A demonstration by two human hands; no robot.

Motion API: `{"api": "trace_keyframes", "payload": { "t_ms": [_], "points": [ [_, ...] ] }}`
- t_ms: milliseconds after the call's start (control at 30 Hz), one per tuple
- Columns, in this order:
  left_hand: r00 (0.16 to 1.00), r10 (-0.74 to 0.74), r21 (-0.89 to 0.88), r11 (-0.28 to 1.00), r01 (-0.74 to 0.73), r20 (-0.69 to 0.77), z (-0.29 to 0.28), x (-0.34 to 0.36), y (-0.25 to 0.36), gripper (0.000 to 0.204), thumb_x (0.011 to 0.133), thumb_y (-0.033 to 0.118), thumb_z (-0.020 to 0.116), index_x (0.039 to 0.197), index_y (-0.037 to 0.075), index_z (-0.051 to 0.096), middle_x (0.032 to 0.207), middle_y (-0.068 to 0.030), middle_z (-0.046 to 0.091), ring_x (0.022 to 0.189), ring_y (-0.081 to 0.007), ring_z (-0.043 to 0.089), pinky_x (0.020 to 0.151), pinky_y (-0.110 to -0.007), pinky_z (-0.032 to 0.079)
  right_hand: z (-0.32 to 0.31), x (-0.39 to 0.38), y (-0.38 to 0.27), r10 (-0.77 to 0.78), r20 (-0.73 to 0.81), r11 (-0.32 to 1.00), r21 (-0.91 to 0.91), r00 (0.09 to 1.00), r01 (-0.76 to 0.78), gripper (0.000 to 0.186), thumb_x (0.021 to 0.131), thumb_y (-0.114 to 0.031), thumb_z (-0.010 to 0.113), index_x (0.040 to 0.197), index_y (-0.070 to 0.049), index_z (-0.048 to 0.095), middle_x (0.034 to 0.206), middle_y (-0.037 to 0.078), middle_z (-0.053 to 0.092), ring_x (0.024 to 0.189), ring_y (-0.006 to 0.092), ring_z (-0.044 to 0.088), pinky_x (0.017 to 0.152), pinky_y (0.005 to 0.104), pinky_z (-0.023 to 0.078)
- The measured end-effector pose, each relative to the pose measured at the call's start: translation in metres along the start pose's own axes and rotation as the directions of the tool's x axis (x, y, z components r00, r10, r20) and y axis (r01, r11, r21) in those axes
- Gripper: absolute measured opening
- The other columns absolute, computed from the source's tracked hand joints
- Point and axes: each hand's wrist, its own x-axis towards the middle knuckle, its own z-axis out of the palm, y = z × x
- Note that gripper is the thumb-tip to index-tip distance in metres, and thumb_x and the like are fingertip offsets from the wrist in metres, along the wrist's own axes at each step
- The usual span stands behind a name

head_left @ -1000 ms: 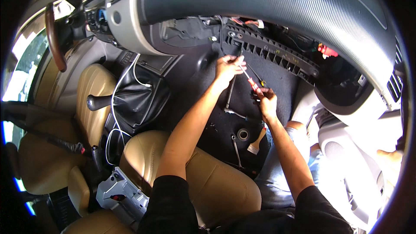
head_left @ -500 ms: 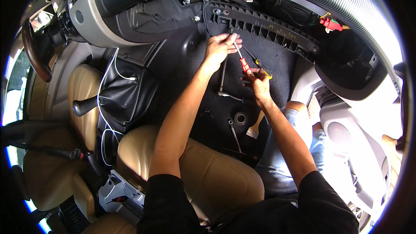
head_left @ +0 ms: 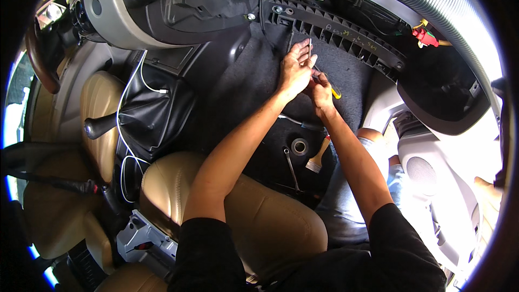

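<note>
Over the dark carpeted footwell, both my hands are close together at one screwdriver. My left hand (head_left: 295, 70) has its fingers against the metal screwdriver shaft (head_left: 310, 47), which points away from me. Just below and to the right, my right hand (head_left: 322, 95) is closed around the handle end, hiding the handle. A second tool with a yellow handle (head_left: 336, 93) lies on the carpet beside my right hand, partly covered by it. My left palm and wrist hide part of the floor behind them.
Near the seat (head_left: 265, 208) lie a ring-shaped roll (head_left: 298, 146), a wrench (head_left: 291, 168), a paintbrush (head_left: 317, 158) and a ratchet-like tool (head_left: 300, 122). A black ribbed bar (head_left: 346, 38) crosses ahead; a red connector (head_left: 425, 37) hangs right. The gear lever (head_left: 101, 126) stands left.
My left hand has moved right and slightly nearer, and the hands are now closer together. The screwdriver stands more upright in view, and its red handle is now covered by my hands.
</note>
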Motion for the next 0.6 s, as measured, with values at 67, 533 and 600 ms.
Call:
{"api": "trace_keyframes", "payload": {
  "t_ms": [67,533,600],
  "points": [
    [1.0,0.005,-0.001,1.0,-0.005,0.018,-0.001,0.001,0.002,0.053,0.092,-0.005,0.062,0.141,-0.001,0.045,0.138,-0.0209,0.055,0.128,-0.0255,0.055,0.105,-0.033,0.048,0.004,0.005,-0.002,-0.021,0.013,1.0,0.02,1.0,0.021,0.02,0.102,-0.012,0.053,0.119,-0.004,0.057,0.107,0.009,0.065,0.095,0.0199,0.064,0.082,0.0372,0.056],
    [0.999,0.032,0.098,0.995,-0.028,-0.041,-0.005,0.002,0.017,0.049,0.089,-0.004,0.066,0.136,-0.007,0.052,0.135,-0.0195,0.059,0.124,-0.0238,0.058,0.105,-0.032,0.047,0.018,0.018,0.001,-0.077,0.03,0.992,0.098,0.997,0.074,0.021,0.1,-0.009,0.056,0.12,-0.001,0.056,0.102,0.012,0.068,0.09,0.0198,0.067,0.085,0.0376,0.056],
    [0.999,0.032,0.112,0.993,-0.028,-0.042,-0.005,0.002,0.017,0.049,0.089,-0.004,0.066,0.136,-0.007,0.052,0.135,-0.0194,0.059,0.124,-0.0237,0.058,0.105,-0.032,0.047,0.017,0.019,0.001,-0.078,0.02,0.993,0.093,0.997,0.076,0.021,0.1,-0.009,0.056,0.119,0.0,0.056,0.102,0.012,0.068,0.089,0.0198,0.067,0.085,0.0378,0.056]
  ]
}}
